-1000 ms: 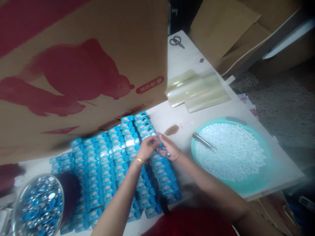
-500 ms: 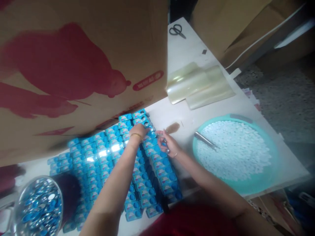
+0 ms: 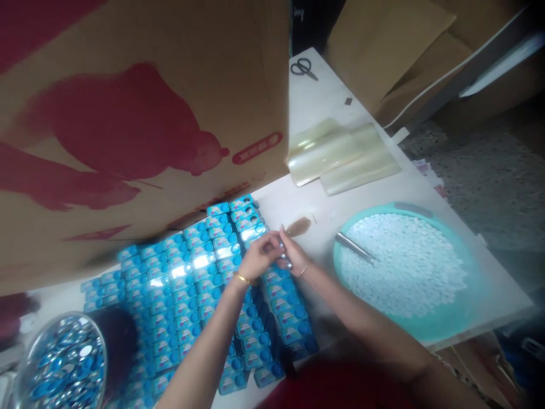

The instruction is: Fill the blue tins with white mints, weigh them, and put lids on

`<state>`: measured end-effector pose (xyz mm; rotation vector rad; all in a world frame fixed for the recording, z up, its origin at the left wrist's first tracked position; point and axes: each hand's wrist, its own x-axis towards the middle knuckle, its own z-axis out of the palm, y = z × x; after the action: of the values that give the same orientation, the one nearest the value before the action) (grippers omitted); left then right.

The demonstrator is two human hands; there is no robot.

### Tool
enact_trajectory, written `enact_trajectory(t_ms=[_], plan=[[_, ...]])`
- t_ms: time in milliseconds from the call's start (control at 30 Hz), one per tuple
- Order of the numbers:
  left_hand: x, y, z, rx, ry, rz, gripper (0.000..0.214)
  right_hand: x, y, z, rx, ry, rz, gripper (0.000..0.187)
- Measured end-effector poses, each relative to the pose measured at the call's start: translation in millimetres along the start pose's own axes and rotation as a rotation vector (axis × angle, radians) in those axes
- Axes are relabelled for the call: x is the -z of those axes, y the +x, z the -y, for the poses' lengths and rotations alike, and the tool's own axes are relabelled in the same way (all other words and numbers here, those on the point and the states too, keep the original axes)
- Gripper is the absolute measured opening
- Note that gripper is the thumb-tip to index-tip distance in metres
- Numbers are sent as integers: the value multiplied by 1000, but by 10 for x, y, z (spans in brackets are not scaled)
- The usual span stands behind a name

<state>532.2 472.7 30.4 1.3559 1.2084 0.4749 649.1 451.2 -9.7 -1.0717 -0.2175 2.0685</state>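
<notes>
Rows of small blue boxes (image 3: 204, 255) cover the table, each with a round spot at one end. The far boxes of the rightmost row show dark round spots. Above this row, my left hand (image 3: 260, 254) meets my right hand, its fingers closed in a pinch at the right palm; whatever they pinch is hidden. Curled fingers of my right hand (image 3: 294, 253) hold a few small shiny silvery-blue pieces (image 3: 286, 261). Similar shiny pieces (image 3: 63, 358) fill a clear round container (image 3: 104, 341) at the lower left.
A turquoise basin (image 3: 340, 284) full of small white pieces (image 3: 409, 261) stands at the right, with metal tweezers (image 3: 355, 247) on them. Behind are clear plastic sheets (image 3: 344, 153) and scissors (image 3: 304, 68). A large cardboard box (image 3: 238, 74) walls off the back left.
My left hand has come back from the far boxes of the rightmost row to my right hand. The right hand stays nearly in place. The view has shifted slightly.
</notes>
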Motion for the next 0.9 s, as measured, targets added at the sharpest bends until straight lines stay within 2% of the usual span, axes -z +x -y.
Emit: enact_trajectory(t_ms=[133,300,467,567,667,700,767,833,900], plan=[[75,117,8,86,-161,-31,22,-21,68,39,67,108,48,44],[48,166,1,31,-123,-186,23,-33,176,5,143,115,-5,42],[149,204,101,-20,-23,-332,19,-76,275,-3,157,126,-137,42],[306,294,173,-59,63,-457,18,-85,350,35,177,111,-134,42],[443,409,249,-128,255,-544,15,-69,415,67,214,76,-131,43],[475,441,278,-156,343,-525,13,-57,428,71,219,50,-137,43],[519,482,336,-202,498,-410,12,-22,436,70,237,-47,-169,44],[540,490,377,-213,577,-331,14,22,422,70,317,-254,-221,41],[544,480,388,-175,623,-409,18,60,398,88,466,-563,-235,36]])
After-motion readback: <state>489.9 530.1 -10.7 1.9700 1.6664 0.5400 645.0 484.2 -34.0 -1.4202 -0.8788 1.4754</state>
